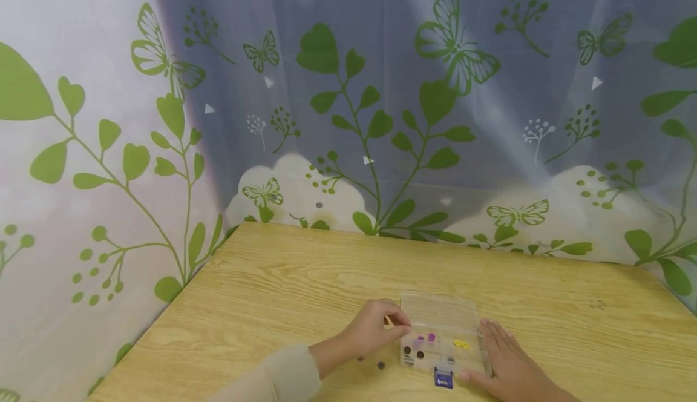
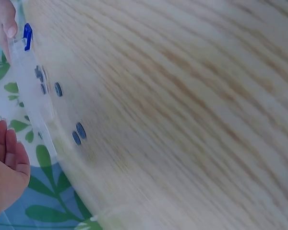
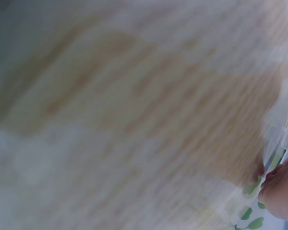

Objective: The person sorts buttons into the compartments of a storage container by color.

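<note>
A clear plastic compartment box stands on the table with its lid raised at the back. Inside are purple buttons, yellow buttons and dark buttons. My left hand is over the box's left edge, thumb and index fingertips close together; I cannot tell whether a button is between them. My right hand rests along the right side, fingers mostly straight, thumb by the front corner. A blue latch sticks out at the front. Loose dark buttons lie on the table left of the box.
The wood-grain table reaches back to a blue and white curtain printed with green leaves and butterflies. Another pale printed curtain hangs along the left side. A faint dark mark shows on the table at the right.
</note>
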Available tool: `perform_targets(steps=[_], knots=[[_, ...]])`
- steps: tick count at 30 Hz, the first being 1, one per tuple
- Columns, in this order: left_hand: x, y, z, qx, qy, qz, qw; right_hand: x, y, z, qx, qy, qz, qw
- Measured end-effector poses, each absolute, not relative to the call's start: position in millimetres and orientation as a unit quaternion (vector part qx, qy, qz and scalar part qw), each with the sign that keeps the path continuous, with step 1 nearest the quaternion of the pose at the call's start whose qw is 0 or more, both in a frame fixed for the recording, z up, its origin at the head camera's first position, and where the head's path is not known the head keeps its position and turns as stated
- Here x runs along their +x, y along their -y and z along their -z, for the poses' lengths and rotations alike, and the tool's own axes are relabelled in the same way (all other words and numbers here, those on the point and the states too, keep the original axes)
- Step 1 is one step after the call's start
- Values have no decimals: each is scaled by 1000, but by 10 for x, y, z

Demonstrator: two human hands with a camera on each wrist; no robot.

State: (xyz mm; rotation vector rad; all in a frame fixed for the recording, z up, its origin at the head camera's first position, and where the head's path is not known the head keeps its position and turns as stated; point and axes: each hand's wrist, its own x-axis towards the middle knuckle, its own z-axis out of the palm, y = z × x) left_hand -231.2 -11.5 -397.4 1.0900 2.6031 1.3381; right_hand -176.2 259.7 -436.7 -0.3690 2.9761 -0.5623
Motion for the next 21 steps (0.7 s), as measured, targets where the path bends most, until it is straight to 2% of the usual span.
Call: perform_targets(steps=[13,21], knots=[[-2334,277,4009,342,-839,-424,6,-1762,-2603,4367,-127,-972,192,48],[-2338,401,4022,328,-845,-421,26,-1768,-2601,4368,-125,-973,186,46]])
